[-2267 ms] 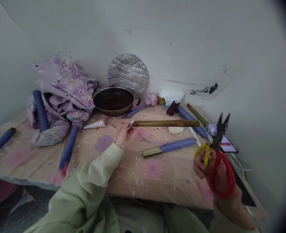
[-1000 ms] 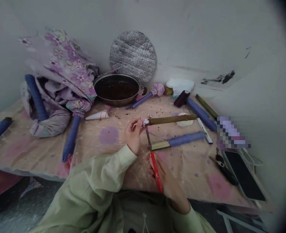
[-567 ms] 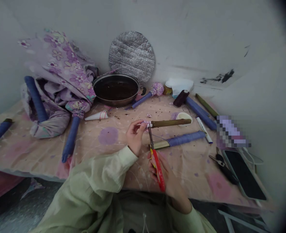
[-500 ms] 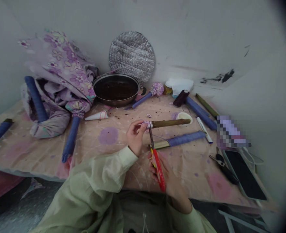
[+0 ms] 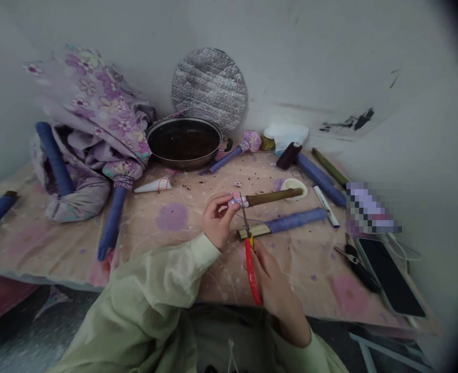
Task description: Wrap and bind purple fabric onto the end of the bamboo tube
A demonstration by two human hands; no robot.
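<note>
Where left hand (image 5: 217, 220) grips, bamboo rod (image 5: 274, 197) protrudes

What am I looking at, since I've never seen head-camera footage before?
There is no machine here: one camera worn on a person's head looks down at their two bare hands. The left hand holds a bamboo stick at its fabric-wrapped end. The right hand holds red-handled scissors, their blades reaching up to that end. The floral cloth beneath also carries a dark pan, a blue-wrapped stick, a thread spool and a phone.
</note>
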